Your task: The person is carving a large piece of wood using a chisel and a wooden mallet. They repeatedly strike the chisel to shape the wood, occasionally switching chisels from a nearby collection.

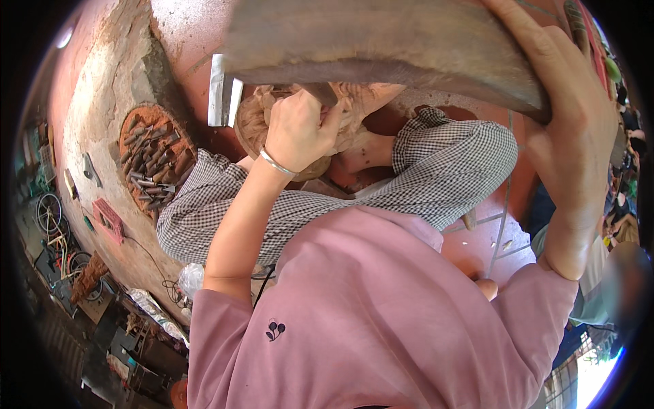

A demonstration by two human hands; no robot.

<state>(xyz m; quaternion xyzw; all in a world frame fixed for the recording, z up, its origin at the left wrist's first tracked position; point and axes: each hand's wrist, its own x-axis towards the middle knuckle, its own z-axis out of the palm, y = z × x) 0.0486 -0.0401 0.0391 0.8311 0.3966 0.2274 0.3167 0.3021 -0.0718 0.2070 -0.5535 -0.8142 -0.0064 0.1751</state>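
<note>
A thick, curved brown wooden piece [388, 48] spans the top of the head view, close to the camera and slightly blurred. My right hand [565, 88] grips its right end, some fingers hidden behind it. A flat silvery metal piece [221, 92] shows at its left end; I cannot tell whether the two are joined. Below, my left hand [300, 126], a bangle on its wrist, is closed round a short brown wooden handle [321, 93]; its working end is hidden. Under this hand lies a pale carved wooden piece [252, 119] with ridged relief, between my bent legs.
A round tray [129, 119] of reddish chips and several wooden-handled chisels [153, 160] stands beside my left knee. Past it are a curved, pale slab [92, 129], a pink plastic basket [107, 219] and a cable [146, 252]. Bicycles [58, 232] stand far left. Tiled floor [501, 232] surrounds me.
</note>
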